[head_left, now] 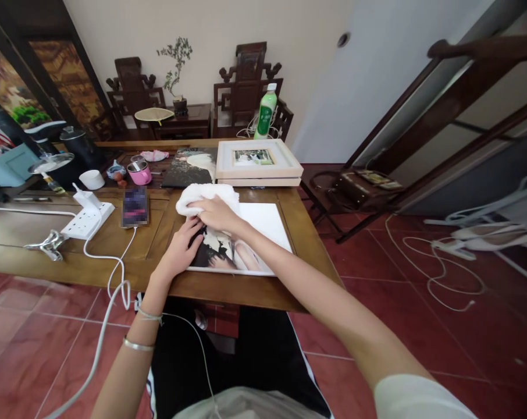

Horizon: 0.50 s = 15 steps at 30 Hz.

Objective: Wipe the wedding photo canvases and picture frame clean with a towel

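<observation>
A photo album (263, 233), or a similar flat picture panel, lies on the wooden table in front of me; part of its face is white and part shows a printed photo. My right hand (217, 213) presses a folded white cloth (206, 195) onto its far left part. The fingers rest over the cloth and are partly sunk in it. At the panel's left edge, my left hand (182, 247) lies with its fingers stretched over the surface, the tips close to the cloth and my right hand.
Behind the panel are a framed picture (259, 157) and a dark photo panel (189, 166). A green bottle (266, 113) stands at the far edge. To the left are a phone (135, 206), a pink cup (139, 173) and a power strip (89, 218) with cables hanging over the front edge.
</observation>
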Each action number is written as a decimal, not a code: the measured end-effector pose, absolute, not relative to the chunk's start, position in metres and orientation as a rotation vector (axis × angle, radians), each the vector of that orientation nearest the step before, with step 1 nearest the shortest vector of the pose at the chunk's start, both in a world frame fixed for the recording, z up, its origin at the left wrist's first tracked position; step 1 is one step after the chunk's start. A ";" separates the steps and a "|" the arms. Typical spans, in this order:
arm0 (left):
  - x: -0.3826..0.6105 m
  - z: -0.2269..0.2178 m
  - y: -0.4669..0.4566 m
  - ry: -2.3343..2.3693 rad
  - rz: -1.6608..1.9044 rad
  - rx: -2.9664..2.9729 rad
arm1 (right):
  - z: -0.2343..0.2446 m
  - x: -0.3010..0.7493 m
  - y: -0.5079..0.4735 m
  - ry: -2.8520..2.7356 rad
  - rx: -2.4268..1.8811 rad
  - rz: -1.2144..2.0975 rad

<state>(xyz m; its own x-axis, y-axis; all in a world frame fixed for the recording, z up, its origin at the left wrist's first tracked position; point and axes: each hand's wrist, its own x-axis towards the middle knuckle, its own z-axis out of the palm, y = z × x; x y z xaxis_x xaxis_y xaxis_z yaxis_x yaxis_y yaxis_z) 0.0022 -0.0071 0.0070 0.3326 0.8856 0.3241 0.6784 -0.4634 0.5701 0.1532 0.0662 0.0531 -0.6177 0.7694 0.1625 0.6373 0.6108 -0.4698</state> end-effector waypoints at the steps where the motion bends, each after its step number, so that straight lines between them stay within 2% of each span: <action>1: 0.002 0.007 -0.007 1.391 0.878 2.269 | 0.052 0.153 0.066 -2.501 -1.120 0.502; 8: 0.003 0.009 -0.008 1.344 0.861 2.244 | 0.038 0.226 0.052 -2.417 -1.160 0.532; 15: 0.003 0.009 -0.009 1.352 0.868 2.234 | 0.019 0.308 0.014 -2.332 -1.415 0.256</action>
